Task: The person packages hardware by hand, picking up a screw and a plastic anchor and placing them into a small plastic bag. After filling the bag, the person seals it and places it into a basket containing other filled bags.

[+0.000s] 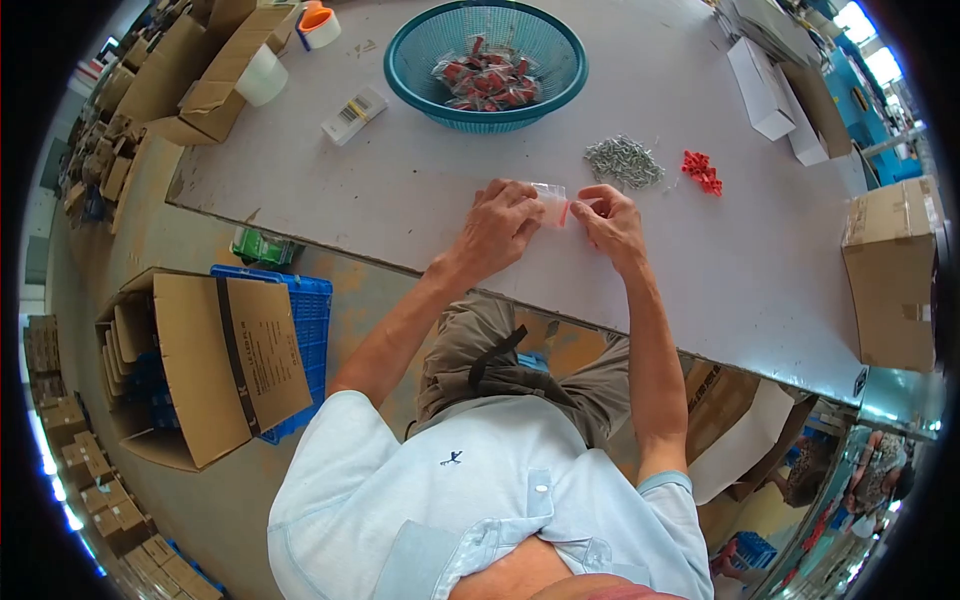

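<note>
Between my hands, just above the table near its front edge, is a small clear zip bag (549, 201) with a red strip along its right side. My left hand (499, 222) has its fingers closed on the bag's left part. At the red strip, the thumb and fingers of my right hand (609, 222) pinch the bag's edge. Right beyond my right hand lies a pile of grey metal screws (624, 163). To the right of it sits a small heap of red plastic pieces (702, 173). A teal plastic basket (402, 72) farther back holds bagged red pieces (487, 76).
A labelled small packet (355, 115) and tape rolls (319, 27) lie at the back left, by an open carton (213, 100). White boxes (762, 90) and a brown carton (893, 280) stand on the right. Left of my legs is another open carton (232, 355) on a blue crate (313, 340).
</note>
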The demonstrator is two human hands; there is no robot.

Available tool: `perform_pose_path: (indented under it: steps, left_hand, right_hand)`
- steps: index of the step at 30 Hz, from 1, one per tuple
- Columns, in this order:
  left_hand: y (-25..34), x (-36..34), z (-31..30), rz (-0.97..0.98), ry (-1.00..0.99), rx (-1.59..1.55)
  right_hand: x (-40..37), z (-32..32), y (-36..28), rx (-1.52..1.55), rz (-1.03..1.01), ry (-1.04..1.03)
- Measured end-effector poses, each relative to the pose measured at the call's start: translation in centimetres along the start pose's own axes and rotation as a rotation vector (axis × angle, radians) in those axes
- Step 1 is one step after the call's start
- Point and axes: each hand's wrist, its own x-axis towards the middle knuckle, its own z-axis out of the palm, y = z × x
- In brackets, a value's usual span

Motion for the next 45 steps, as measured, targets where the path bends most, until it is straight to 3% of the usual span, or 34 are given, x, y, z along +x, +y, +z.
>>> perform_pose_path:
  steps: [5,10,32,35,38,40,42,45]
  left_hand:
    - [2.5,0.6,1.9,0.075,-0.049,-0.012]
    - [4.9,1.2,3.6,0.144,-0.106,0.077]
    - [4.8,2.4,3.5,0.100,-0.025,0.138]
    - [5.8,2.5,3.2,0.160,0.091,0.239]
    - [7.8,2.0,3.4,0.173,0.203,-0.009]
    - [11.2,1.7,3.8,-0.274,-0.045,-0.548]
    - [12.5,1.8,5.1,-0.254,-0.071,-0.616]
    - [13.7,2.4,6.7,-0.708,-0.259,-1.195]
  right_hand:
    - [-1.4,-3.3,1.9,-0.213,-0.021,0.014]
    - [-4.4,-6.5,3.1,0.133,0.070,0.045]
    - [-6.7,-9.8,5.3,0.396,-0.022,0.252]
    - [-7.6,-10.0,5.3,0.408,-0.029,0.283]
    - [-8.5,-10.0,5.3,0.444,-0.067,0.306]
    - [-9.5,-10.1,4.7,0.478,-0.137,0.292]
    - [-10.8,-10.4,3.2,0.468,-0.159,0.291]
    - [-12.2,-11.1,2.6,0.489,-0.222,0.210]
